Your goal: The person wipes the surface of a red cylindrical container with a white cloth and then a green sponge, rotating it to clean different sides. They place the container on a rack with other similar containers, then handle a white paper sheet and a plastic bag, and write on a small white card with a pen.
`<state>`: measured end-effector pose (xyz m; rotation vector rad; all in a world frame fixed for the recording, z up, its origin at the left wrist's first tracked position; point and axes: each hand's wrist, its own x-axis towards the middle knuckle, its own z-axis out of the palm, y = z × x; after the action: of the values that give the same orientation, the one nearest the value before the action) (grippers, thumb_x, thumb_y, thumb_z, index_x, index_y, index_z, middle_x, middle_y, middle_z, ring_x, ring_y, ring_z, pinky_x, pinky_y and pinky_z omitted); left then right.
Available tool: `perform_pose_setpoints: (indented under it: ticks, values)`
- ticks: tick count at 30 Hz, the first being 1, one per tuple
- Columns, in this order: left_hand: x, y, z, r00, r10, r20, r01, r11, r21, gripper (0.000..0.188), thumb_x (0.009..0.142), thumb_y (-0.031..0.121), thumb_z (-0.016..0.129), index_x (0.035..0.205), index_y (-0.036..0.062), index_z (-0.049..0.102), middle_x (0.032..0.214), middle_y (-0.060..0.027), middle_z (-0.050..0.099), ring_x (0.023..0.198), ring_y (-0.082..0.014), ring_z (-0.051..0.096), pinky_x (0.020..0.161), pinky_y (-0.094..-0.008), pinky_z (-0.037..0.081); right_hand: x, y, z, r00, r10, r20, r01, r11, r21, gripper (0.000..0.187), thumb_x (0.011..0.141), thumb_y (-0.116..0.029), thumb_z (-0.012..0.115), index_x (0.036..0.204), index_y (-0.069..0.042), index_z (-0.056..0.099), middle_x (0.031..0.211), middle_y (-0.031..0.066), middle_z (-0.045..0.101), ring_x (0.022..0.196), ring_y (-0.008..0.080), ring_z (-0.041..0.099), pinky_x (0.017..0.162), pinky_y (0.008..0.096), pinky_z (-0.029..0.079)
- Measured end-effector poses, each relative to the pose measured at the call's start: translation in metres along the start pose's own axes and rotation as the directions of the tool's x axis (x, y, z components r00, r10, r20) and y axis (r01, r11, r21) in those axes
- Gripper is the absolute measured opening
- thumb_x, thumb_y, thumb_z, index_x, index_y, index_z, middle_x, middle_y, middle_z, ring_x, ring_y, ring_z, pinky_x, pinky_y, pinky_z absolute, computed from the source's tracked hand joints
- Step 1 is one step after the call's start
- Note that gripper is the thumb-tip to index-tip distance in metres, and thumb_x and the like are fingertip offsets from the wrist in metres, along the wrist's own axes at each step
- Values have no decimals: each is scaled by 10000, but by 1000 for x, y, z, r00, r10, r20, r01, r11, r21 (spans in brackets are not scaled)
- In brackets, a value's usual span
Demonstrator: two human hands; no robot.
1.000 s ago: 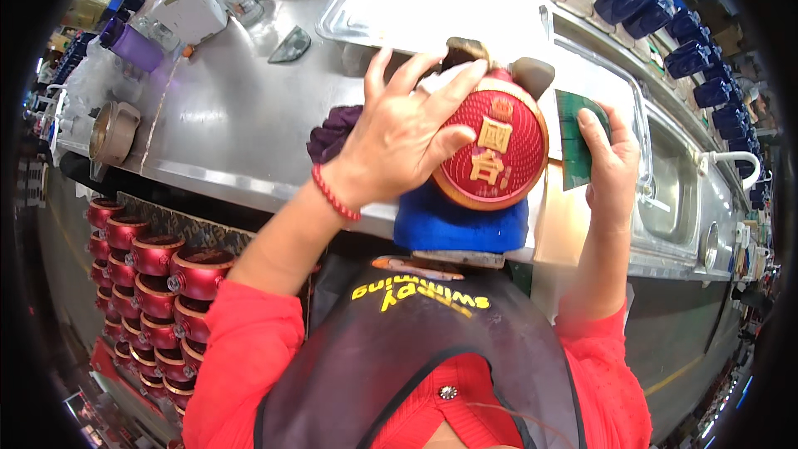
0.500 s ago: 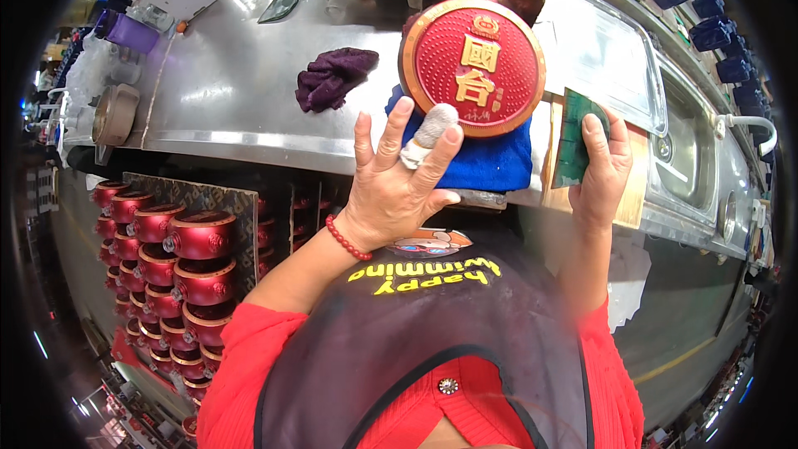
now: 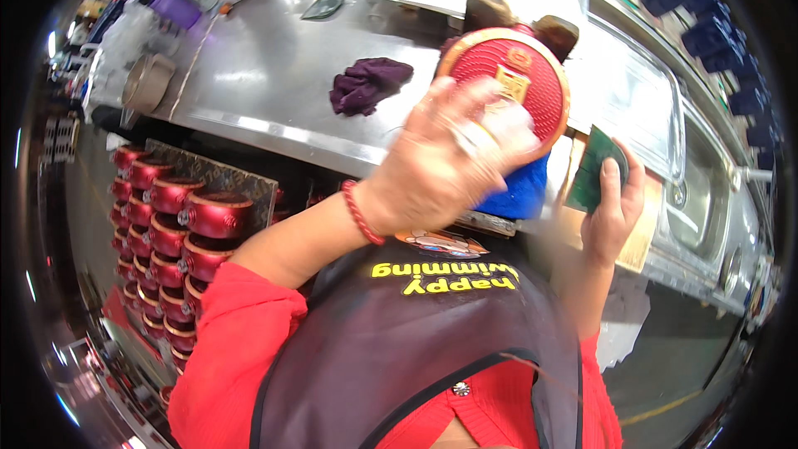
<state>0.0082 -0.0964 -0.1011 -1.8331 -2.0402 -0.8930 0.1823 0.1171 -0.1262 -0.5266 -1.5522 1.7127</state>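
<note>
A round, flat red bottle [image 3: 544,112] with a gold rim and raised gold characters leans on a folded blue cloth [image 3: 519,191]. Its far end sits between two dark brown blocks [image 3: 489,10]. My left hand [image 3: 440,154] is over the bottle's face, fingers stretched out and blurred by motion. One finger wears a whitish cloth cover, and the hand hides much of the lettering. Whether the fingertips touch the surface I cannot tell. To the right of the bottle, my right hand [image 3: 615,208] pinches a dark green scouring pad [image 3: 594,170] between thumb and fingers.
A crumpled purple cloth [image 3: 370,86] lies on the steel counter [image 3: 249,75]. Beyond the bottle is a clear plastic lid [image 3: 636,75]; a sink [image 3: 698,175] is at right. Stacked red round containers [image 3: 212,216] stand below the counter at left. A green shard-like piece [image 3: 324,4] lies farther back.
My left hand has moved from the bottle's lower left edge to across its face. My right hand still holds the pad. The whole view has shifted, with the counter sliding right and down.
</note>
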Motion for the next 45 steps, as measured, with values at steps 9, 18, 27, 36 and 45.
perform_pose_setpoints:
  ticks: [9, 18, 27, 36, 45]
  values:
    - [-62, -114, 1, 837, -539, -93, 542, 793, 279, 291, 932, 230, 691, 1152, 55, 619, 1084, -101, 660, 988, -268, 604, 1026, -423, 420, -8, 11, 31, 887, -151, 437, 418, 665, -619, 880, 831, -292, 815, 1507, 58, 372, 1499, 282, 452, 1403, 411, 440, 1152, 456, 355]
    - [36, -67, -4, 915, -343, -210, 237, 882, -408, 353, 920, -26, 641, 1263, 52, 663, 1126, -98, 701, 1003, -210, 647, 884, -316, 526, -6, 6, 40, 872, -168, 459, 446, 659, -605, 938, 789, -91, 820, 1536, 78, 278, 1537, 332, 358, 1422, 478, 373, 1165, 494, 326]
    - [-11, -32, 7, 887, -386, -254, 325, 912, -252, 403, 941, -23, 607, 1342, 20, 593, 1250, -167, 660, 1097, -285, 646, 961, -365, 500, -8, 17, 40, 877, -272, 395, 468, 668, -578, 863, 786, -61, 809, 1516, 54, 365, 1522, 274, 433, 1431, 397, 418, 1168, 445, 350]
    - [-19, 21, 24, 922, -344, -175, 283, 911, -300, 472, 703, -55, 750, 1145, 110, 730, 1107, -139, 673, 976, -313, 640, 873, -415, 500, -5, 26, 36, 857, -337, 391, 508, 685, -522, 864, 787, -112, 824, 1511, 53, 382, 1520, 266, 443, 1428, 389, 424, 1167, 434, 349]
    - [50, 32, 9, 992, 124, 30, -127, 929, 348, 462, 661, 60, 775, 1109, 171, 764, 1133, -71, 642, 1043, -287, 562, 923, -388, 452, -10, 27, 24, 924, -216, 316, 318, 892, -322, 803, 831, 61, 582, 1565, 37, 257, 1523, 247, 442, 1398, 341, 472, 1152, 400, 365]
